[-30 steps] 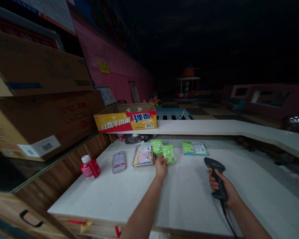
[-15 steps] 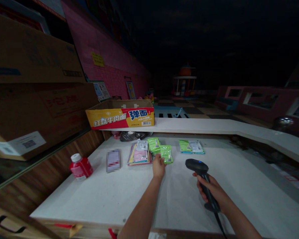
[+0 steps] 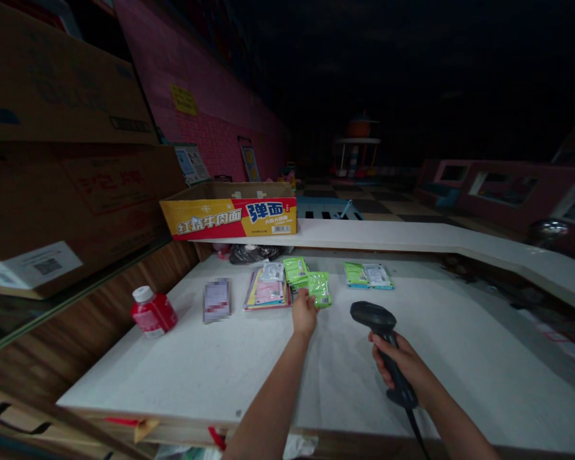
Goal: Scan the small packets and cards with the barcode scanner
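My right hand [image 3: 405, 364] is wrapped round the handle of a black barcode scanner [image 3: 374, 315], its head raised over the white desk and tilted left. My left hand [image 3: 305, 313] lies at the lower edge of a bright green packet [image 3: 320, 289], fingers closed on its corner; the fingertips are partly hidden. Another green packet [image 3: 296, 269] lies just behind it. Left of these is a stack of flat colourful packets [image 3: 252, 299] with a small silvery packet [image 3: 273, 271] on top. Farther right lies a second group of green and blue packets [image 3: 356, 275].
A red bottle with a white cap [image 3: 153, 313] stands at the desk's left, beside a blurred flat item [image 3: 217, 300]. An open yellow-and-red carton [image 3: 230, 217] sits on the raised white ledge [image 3: 378, 236]. Large cardboard boxes [image 3: 76, 191] are stacked at left. The scanner's cable [image 3: 416, 429] hangs toward me.
The view has tipped slightly, so the desk and packets sit a little higher. The scanner has shifted slightly left. My left hand stays at the green packet.
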Demonstrator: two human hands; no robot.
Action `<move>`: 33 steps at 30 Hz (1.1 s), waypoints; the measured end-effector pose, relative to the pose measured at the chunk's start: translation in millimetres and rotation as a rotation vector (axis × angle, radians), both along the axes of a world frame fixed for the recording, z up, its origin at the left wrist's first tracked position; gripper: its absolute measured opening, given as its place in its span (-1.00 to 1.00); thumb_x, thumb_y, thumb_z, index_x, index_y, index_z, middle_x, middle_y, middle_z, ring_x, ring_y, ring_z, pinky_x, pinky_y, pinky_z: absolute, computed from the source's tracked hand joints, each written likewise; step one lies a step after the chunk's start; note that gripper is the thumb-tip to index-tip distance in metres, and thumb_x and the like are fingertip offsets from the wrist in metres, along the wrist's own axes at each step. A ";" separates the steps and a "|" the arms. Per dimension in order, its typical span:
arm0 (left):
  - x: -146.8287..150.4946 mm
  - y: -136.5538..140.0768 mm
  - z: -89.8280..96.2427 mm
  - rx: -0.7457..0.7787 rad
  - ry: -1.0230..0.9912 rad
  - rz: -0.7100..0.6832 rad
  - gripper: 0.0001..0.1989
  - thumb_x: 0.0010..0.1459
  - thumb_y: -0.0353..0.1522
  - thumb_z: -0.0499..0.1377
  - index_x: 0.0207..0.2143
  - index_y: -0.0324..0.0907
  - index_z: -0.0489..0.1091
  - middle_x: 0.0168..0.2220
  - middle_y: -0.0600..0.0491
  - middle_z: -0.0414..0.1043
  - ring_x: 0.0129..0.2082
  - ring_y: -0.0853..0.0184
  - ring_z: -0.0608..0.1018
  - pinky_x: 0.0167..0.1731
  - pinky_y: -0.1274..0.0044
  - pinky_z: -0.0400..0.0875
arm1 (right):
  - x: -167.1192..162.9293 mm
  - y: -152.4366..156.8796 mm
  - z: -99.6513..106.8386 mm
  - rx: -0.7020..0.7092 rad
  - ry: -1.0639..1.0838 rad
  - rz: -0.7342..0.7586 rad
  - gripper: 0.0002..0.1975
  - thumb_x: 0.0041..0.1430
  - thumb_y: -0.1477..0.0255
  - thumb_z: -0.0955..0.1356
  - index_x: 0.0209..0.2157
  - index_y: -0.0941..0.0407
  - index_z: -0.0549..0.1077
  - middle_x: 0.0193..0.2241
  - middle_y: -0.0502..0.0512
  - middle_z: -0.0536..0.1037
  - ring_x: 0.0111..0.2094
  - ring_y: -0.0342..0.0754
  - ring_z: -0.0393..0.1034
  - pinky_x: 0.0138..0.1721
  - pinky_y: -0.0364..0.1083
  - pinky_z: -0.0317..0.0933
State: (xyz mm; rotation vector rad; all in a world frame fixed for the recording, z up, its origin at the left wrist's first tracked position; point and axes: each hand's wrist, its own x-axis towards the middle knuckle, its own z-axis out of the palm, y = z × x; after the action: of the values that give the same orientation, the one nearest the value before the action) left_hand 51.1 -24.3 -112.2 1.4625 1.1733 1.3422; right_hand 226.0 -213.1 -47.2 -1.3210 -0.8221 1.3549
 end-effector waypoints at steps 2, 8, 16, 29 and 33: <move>0.5 0.7 -1.6 0.000 -0.032 -0.006 -0.89 0.10 -0.34 0.13 -0.30 -0.15 0.27 -0.38 0.03 0.45 -0.44 0.32 0.53 -0.52 0.53 0.47 | 3.6 1.9 -3.5 0.008 0.023 0.001 -0.52 -0.05 0.03 0.47 -0.28 0.08 0.35 -0.65 -0.14 0.39 -0.75 -0.22 0.21 -0.77 -0.22 0.06; 1.3 2.8 -2.1 -0.009 -0.072 -0.021 -0.84 0.09 -0.27 0.17 -0.33 -0.14 0.26 -0.40 0.06 0.42 -0.45 0.32 0.51 -0.52 0.52 0.48 | 30.3 14.1 -16.2 0.058 0.138 -0.081 -0.55 -0.02 0.09 0.49 -0.22 0.09 0.40 -0.65 -0.14 0.36 -0.74 -0.24 0.18 -0.76 -0.25 0.03; -1.5 3.9 0.7 0.002 -0.146 -0.057 -0.68 0.00 -0.11 0.24 -0.36 -0.15 0.29 -0.41 0.08 0.38 -0.42 0.31 0.51 -0.47 0.40 0.56 | 75.4 24.1 -32.8 0.156 0.535 -0.168 -0.60 -0.08 0.19 0.54 -0.30 0.13 0.43 -0.63 -0.13 0.30 -0.70 -0.32 0.07 -0.74 -0.33 0.02; 78.6 14.7 33.5 -0.257 -0.351 -0.121 -0.60 -0.23 -0.14 0.40 -0.48 -0.24 0.38 -0.58 0.14 0.37 -0.62 0.50 0.39 -0.67 0.67 0.30 | 86.2 34.1 -41.0 0.164 0.719 -0.207 -0.62 -0.05 0.25 0.53 -0.28 0.13 0.39 -0.60 -0.15 0.25 -0.68 -0.30 0.06 -0.73 -0.33 0.04; 128.7 36.0 45.0 -0.369 -0.325 -0.164 -0.82 -0.12 -0.41 0.35 -0.55 -0.26 0.38 -0.57 0.11 0.42 -0.59 0.50 0.44 -0.56 0.65 0.41 | 86.8 35.4 -40.8 0.164 0.784 -0.223 -0.63 -0.07 0.28 0.55 -0.31 0.13 0.38 -0.62 -0.17 0.23 -0.68 -0.32 0.05 -0.71 -0.35 0.05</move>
State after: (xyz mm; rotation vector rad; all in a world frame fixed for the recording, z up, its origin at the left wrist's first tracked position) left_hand 179.8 11.8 -67.1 1.0101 1.0007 1.1278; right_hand 312.8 -177.7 -87.9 -0.6325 -0.2279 1.4271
